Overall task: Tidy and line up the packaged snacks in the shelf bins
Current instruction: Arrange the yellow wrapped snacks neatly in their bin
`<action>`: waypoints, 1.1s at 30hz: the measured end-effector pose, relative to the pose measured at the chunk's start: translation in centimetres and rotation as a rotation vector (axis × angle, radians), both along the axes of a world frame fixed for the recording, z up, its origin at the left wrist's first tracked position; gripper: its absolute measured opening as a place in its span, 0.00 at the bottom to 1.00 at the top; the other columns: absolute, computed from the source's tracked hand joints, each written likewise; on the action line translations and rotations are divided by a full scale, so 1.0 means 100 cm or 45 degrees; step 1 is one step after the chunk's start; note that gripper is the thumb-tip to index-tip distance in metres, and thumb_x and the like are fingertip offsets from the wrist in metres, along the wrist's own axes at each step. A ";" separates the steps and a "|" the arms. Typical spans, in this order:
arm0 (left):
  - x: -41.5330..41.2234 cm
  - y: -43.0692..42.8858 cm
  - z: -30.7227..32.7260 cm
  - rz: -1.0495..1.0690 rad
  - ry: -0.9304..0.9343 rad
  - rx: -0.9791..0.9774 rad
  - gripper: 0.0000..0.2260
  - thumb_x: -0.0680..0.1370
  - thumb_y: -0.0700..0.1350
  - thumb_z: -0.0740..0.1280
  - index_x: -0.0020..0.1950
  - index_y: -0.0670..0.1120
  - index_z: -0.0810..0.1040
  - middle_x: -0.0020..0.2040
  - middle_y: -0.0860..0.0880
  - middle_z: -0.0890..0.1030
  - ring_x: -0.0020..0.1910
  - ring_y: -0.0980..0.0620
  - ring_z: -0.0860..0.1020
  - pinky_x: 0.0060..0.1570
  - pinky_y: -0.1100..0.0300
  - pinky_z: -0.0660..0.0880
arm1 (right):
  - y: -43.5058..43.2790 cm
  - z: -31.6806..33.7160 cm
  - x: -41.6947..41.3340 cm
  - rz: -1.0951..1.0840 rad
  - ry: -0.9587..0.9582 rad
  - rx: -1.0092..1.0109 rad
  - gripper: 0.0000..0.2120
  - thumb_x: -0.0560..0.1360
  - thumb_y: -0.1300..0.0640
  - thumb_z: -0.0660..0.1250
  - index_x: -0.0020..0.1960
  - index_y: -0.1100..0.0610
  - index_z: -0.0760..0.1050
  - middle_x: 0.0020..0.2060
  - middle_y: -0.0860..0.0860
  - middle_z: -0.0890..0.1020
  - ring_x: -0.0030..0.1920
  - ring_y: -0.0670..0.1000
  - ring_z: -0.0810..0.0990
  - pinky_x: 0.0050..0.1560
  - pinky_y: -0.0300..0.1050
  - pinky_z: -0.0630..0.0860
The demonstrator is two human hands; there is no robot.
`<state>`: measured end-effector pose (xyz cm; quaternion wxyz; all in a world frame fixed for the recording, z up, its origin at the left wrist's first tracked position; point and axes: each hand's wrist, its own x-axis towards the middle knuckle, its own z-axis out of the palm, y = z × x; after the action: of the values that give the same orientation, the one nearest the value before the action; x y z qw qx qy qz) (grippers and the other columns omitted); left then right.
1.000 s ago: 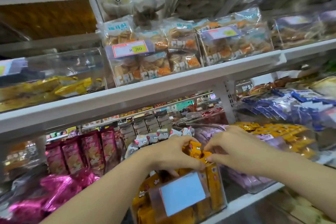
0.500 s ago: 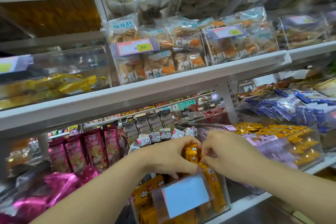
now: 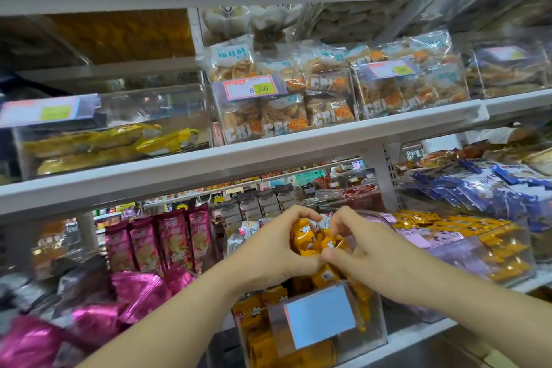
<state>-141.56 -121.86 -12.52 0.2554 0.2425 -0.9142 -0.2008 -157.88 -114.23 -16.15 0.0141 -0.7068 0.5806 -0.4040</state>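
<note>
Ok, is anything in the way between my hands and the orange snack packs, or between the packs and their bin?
Nothing visible. The left hand and right hand grip the orange snack packs directly above the open top of the clear bin. The price label sits on the bin's front wall, not across the opening.

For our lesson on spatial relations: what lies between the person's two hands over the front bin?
In the head view, a cluster of small orange snack packets sits between the left hand and right hand, gripped by the fingers of both.
</note>
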 end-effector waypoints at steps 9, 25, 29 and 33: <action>0.003 0.005 -0.009 0.034 0.251 0.042 0.17 0.72 0.45 0.73 0.54 0.60 0.71 0.52 0.58 0.78 0.48 0.61 0.79 0.45 0.66 0.79 | -0.006 -0.010 0.010 -0.112 0.204 -0.254 0.30 0.65 0.41 0.71 0.62 0.36 0.61 0.53 0.37 0.75 0.51 0.41 0.75 0.48 0.40 0.76; 0.040 0.065 0.030 0.037 0.790 -0.390 0.11 0.74 0.42 0.71 0.50 0.57 0.76 0.46 0.56 0.79 0.43 0.61 0.79 0.39 0.68 0.77 | 0.036 0.041 0.037 -0.055 0.332 -0.787 0.28 0.65 0.44 0.66 0.65 0.44 0.67 0.51 0.39 0.72 0.36 0.33 0.70 0.37 0.31 0.69; 0.082 0.101 0.027 0.082 0.844 -0.546 0.12 0.74 0.42 0.71 0.49 0.58 0.75 0.45 0.57 0.78 0.43 0.61 0.78 0.39 0.67 0.77 | 0.056 0.045 0.075 0.034 0.371 -0.957 0.26 0.67 0.48 0.67 0.64 0.47 0.69 0.52 0.42 0.74 0.38 0.37 0.71 0.37 0.36 0.75; 0.138 0.134 0.014 0.186 0.889 -0.699 0.11 0.74 0.41 0.71 0.51 0.55 0.76 0.48 0.57 0.78 0.46 0.57 0.79 0.44 0.57 0.79 | 0.073 0.038 0.128 0.169 0.371 -1.040 0.24 0.68 0.47 0.65 0.64 0.49 0.69 0.54 0.45 0.75 0.44 0.38 0.71 0.42 0.31 0.72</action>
<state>-127.80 -108.46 -11.09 0.6169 0.1475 -0.7731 -0.0019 -145.11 -106.98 -12.34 -0.3226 -0.7397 0.3225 -0.4947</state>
